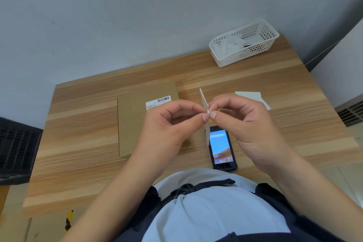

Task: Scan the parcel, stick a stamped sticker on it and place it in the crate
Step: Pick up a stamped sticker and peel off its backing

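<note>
A flat brown cardboard parcel [135, 122] with a white barcode label [158, 102] lies on the wooden table [82, 139]. Above the table I hold a white sticker sheet [204, 100] edge-on. My left hand [169, 124] and my right hand [243, 122] both pinch it at one corner, thumb and finger tips touching. A black handheld scanner [221, 148] with a lit screen lies flat just below the sheet, beside the parcel's right edge. My left hand covers the parcel's near right part.
A white perforated basket [243, 44] with white packets stands at the table's back right. More white sticker sheets [253, 97] lie behind my right hand. A dark crate [17, 149] sits off the table's left edge.
</note>
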